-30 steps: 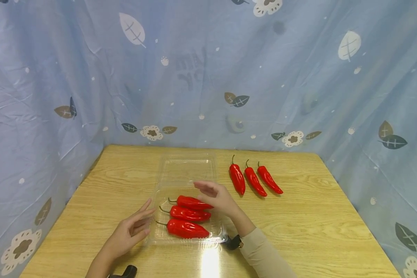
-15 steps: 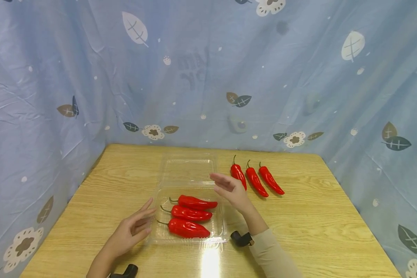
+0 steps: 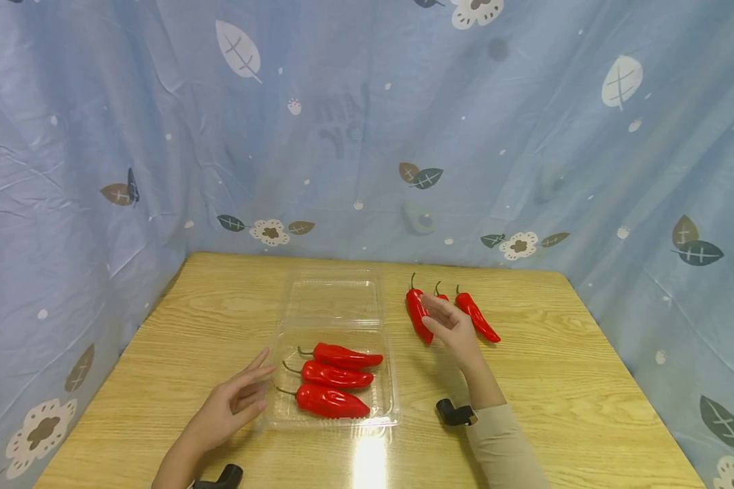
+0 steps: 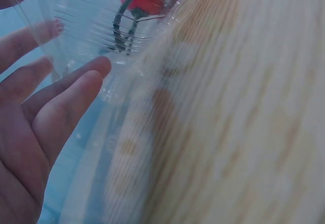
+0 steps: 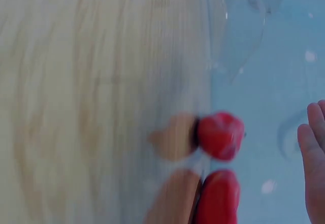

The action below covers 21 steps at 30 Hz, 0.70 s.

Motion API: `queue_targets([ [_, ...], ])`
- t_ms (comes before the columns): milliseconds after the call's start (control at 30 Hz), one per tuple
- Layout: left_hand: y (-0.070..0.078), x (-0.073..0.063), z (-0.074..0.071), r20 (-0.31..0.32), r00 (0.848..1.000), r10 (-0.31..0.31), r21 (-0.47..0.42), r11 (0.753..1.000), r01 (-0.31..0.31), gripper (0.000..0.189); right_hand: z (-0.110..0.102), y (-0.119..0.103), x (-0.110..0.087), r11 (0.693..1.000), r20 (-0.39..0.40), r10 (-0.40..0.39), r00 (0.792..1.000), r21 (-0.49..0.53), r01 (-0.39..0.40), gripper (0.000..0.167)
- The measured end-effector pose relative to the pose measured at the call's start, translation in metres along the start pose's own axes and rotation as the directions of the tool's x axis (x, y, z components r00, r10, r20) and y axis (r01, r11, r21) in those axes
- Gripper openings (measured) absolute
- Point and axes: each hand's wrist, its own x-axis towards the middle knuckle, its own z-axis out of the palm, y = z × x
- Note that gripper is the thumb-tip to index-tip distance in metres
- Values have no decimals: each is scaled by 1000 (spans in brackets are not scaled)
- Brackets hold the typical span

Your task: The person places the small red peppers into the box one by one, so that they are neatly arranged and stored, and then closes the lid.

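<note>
A clear plastic clamshell box (image 3: pixel 393 380) lies unfolded on the table, its lid (image 3: pixel 334 299) laid back behind it. Inside the base are three red chili peppers, the front one (image 3: pixel 330 402) closest to me. My left hand (image 3: pixel 226 407) rests at the box's left side, fingers loosely bent. The left wrist view has its fingertips (image 4: pixel 104 64) right at the see-through wall, holding nothing. My right hand (image 3: pixel 455 333) hovers over three more peppers, largely covering the middle one (image 3: pixel 442 297). A left pepper (image 3: pixel 417 316) and a right pepper (image 3: pixel 477 318) lie beside it. The right hand's fingers are relaxed.
The wooden table (image 3: pixel 556 394) carries everything. A blue patterned curtain (image 3: pixel 367 136) closes off its back and sides. Black wrist cameras, one by the left wrist (image 3: pixel 220 477) and one by the right wrist (image 3: pixel 455 412), stick out near the tabletop.
My right hand has moved rightward from over the back pepper in the box to the peppers lying on the table. The left hand has stayed beside the box.
</note>
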Motion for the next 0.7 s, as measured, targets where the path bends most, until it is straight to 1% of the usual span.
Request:
queue_targets([
  [200,2,0,-1,1,1000,-10,6,1000,10,50,-21,5,-4,997,-85,60,995,-53,-64,47],
  [400,3,0,-2,7,1000,-17,5,1000,17,50,-41,11,-8,988,-144,111,983,-89,-125,51],
  [700,2,0,-1,9,1000,-19,1,1000,19,49,-68,14,-8,971,-249,161,955,-131,-198,50],
])
